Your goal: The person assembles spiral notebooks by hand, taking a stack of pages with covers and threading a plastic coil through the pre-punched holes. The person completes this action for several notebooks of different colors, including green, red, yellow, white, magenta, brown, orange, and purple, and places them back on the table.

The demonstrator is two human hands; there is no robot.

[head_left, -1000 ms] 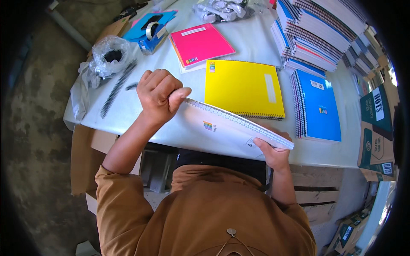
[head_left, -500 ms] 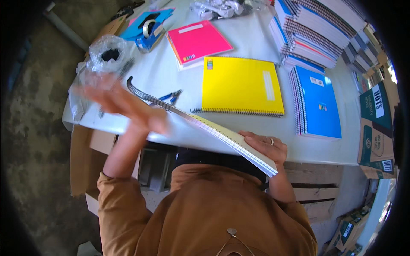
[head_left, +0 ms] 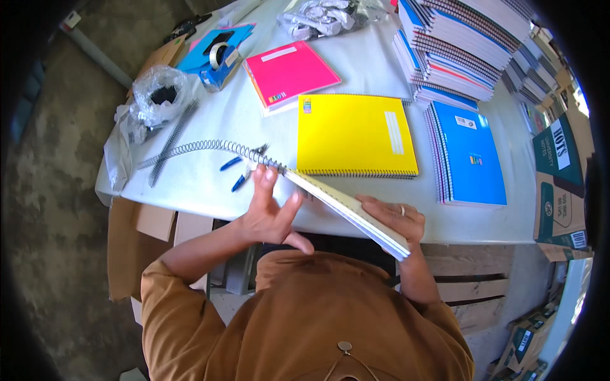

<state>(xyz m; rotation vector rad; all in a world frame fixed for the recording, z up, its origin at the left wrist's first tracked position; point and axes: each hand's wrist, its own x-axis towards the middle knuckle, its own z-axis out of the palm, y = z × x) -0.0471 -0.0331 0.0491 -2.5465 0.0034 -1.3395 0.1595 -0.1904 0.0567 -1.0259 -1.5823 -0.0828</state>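
Observation:
My right hand [head_left: 397, 219] grips the near end of a punched notebook [head_left: 346, 204], held tilted on edge above the table's front. A long dark wire coil [head_left: 216, 145] runs out leftward from the notebook's far corner, arching over the table. At that corner my left hand [head_left: 272, 209] has its fingers spread, two fingertips touching the coil and the thumb standing apart. Behind the coil lies a small cutting tool with blue handles [head_left: 239, 183], partly hidden. Just past the held notebook is a yellow spiral notebook [head_left: 356, 134].
A pink notebook [head_left: 292, 73], a blue notebook stack [head_left: 470, 152] and tall piles of spiral notebooks [head_left: 457, 51] stand on the white table [head_left: 508, 222]. Loose coils [head_left: 175, 143], a plastic bag [head_left: 159, 95] and a tape dispenser [head_left: 217, 73] are at left. Cartons [head_left: 562, 184] stand right.
My left hand has come down and right from over the left of the table to the notebook's corner. The coil's free end now stretches farther left. My right hand keeps its hold.

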